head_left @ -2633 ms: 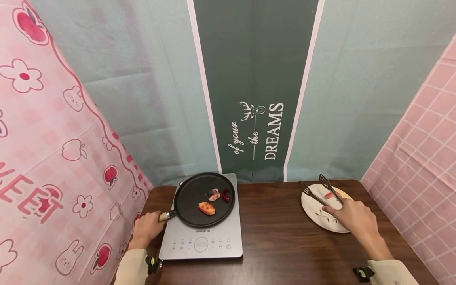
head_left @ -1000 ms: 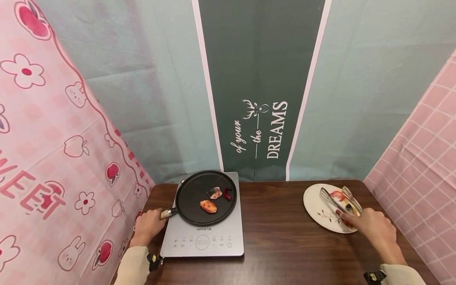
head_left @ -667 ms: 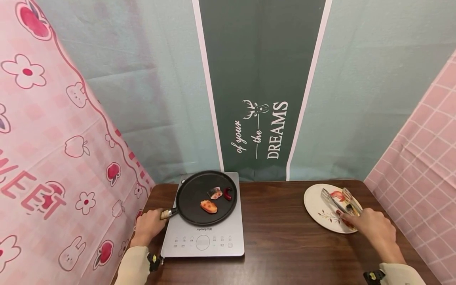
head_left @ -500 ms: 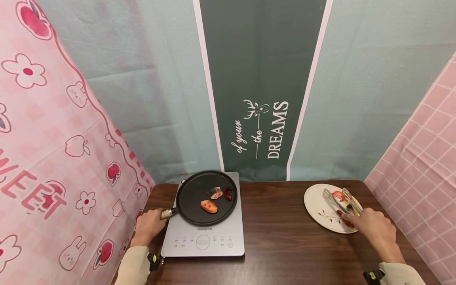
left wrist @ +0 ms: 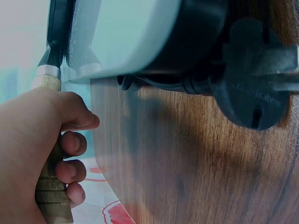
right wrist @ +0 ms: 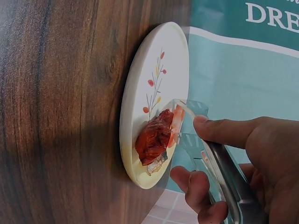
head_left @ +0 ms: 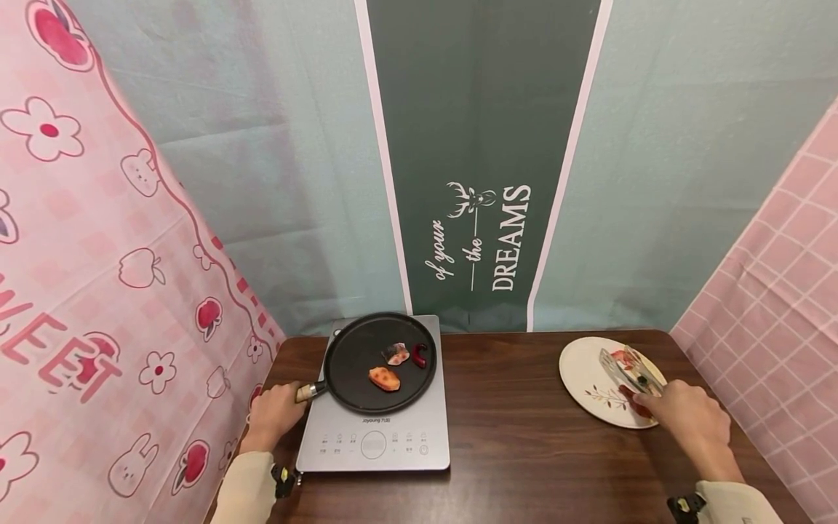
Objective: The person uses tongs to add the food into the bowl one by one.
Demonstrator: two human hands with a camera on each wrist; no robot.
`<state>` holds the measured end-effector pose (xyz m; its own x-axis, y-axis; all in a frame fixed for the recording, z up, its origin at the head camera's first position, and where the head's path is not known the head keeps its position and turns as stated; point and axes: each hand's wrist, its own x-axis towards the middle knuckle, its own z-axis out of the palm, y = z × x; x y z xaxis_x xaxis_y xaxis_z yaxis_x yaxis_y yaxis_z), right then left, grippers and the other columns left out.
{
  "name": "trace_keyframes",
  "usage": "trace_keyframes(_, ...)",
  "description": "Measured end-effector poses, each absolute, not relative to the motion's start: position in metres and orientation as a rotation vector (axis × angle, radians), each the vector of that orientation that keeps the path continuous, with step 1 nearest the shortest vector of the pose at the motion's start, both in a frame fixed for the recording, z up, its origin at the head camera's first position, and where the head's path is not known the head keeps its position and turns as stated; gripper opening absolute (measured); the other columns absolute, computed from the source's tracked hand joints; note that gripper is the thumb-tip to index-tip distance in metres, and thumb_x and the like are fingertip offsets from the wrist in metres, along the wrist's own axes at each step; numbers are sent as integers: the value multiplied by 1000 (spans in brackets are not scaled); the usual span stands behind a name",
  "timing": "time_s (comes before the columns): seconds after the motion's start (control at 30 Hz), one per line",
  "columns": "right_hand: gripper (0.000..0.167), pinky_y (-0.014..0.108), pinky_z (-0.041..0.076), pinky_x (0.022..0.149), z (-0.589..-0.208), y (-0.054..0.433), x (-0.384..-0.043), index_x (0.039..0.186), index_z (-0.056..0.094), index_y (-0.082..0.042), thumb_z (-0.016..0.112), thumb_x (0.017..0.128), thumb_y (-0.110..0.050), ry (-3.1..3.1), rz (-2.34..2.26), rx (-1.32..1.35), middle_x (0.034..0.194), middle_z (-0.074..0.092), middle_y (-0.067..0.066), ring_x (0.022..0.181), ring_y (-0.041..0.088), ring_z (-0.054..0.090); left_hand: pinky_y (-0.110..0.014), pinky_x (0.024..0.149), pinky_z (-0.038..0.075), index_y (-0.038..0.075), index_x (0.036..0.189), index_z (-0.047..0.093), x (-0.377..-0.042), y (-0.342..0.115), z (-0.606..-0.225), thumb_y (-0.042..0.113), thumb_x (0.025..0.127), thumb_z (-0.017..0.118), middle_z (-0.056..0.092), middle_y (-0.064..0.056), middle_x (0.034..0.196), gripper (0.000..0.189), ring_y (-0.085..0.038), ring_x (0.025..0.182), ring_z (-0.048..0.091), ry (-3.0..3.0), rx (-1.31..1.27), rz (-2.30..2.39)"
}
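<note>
My left hand (head_left: 275, 415) grips the wooden handle (left wrist: 50, 191) of a flat black frying pan (head_left: 353, 342), fingers curled round it. In the pan lie an orange-brown food piece (head_left: 384, 379), a dark-skinned fish-like piece (head_left: 396, 354) and a curved red chili pepper (head_left: 418, 356). With my right hand (head_left: 687, 418) I hold metal tongs (right wrist: 224, 172) between thumb and fingers, their slotted ends low over a white plate (head_left: 583, 378). On the plate are a glossy red-brown meat-like piece (right wrist: 154, 137), a red-and-white piece (right wrist: 177, 122) beside the tong ends, and a small dark-and-pale piece (right wrist: 157, 164). Contact with the tongs is unclear.
The pan sits on a silver induction cooker (head_left: 347, 455) at the left of the brown wooden table (head_left: 517, 407). A black plug (left wrist: 252, 79) and cord lie beside the cooker. Fabric curtains (head_left: 314, 182) stand behind and on both sides.
The right hand has brought the tongs rightward and lower over the plate, turning them. Their ends have since drawn closer together. The left hand keeps its hold on the pan handle.
</note>
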<state>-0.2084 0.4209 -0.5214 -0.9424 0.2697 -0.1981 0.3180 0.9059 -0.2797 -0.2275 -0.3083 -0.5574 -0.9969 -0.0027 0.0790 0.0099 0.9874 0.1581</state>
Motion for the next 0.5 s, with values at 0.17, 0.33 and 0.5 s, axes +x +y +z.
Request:
trace_keyframes(0.17, 92, 56, 48, 57, -522, 420, -211, 107, 67, 16, 68, 87, -73, 2895, -475, 482, 93, 63, 45, 76, 55, 65, -56, 61, 51, 6, 98, 72, -228, -309, -558, 21, 89, 75, 73, -16, 82, 17, -40, 68, 69, -3056, -2, -246)
trace_keyframes(0.33, 94, 58, 49, 58, -523, 415, -211, 108, 67, 18, 69, 86, -73, 2899, -489, 515, 97, 63, 47, 78, 58, 66, -57, 61, 51, 6, 99, 72, -228, -309, -559, 22, 89, 75, 73, -16, 83, 18, -41, 69, 69, -3055, 2, -246)
trace_keyframes(0.5, 87, 57, 49, 58, -523, 411, -212, 107, 67, 18, 70, 88, -67, 2917, -477, 529, 97, 64, 46, 77, 56, 66, -57, 61, 50, 6, 97, 72, -228, -309, -559, 21, 89, 75, 73, -16, 82, 17, -41, 69, 69, -3050, 1, -250)
